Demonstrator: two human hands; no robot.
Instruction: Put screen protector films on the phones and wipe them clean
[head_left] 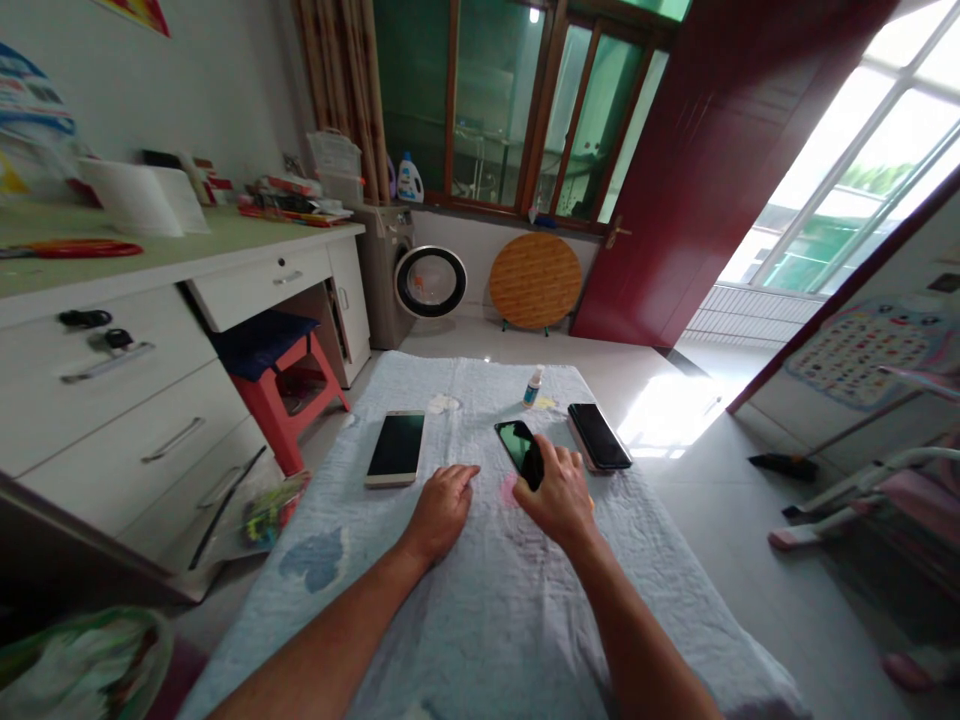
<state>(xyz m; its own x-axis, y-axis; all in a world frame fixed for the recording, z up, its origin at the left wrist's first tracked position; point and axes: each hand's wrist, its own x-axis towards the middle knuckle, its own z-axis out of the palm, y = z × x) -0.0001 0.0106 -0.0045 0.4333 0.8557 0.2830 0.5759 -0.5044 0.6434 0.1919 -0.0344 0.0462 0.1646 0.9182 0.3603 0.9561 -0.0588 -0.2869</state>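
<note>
Forearms (pixel 337 628) lead to a dark phone (pixel 517 447), which the right hand (pixel 559 490) pinches between thumb and fingers over the cloth-covered counter (pixel 480 620), near a small bottle (pixel 533 390); the left hand (pixel 442 508) rests, fingers loosely extended. A slackening pinch could drop the phone.

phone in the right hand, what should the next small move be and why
Perhaps bring the left hand across to steady the phone at its left edge: the right hand grips it from the right, that edge is uncovered, and the left hand is close by over the cloth, apparently holding nothing.
</note>
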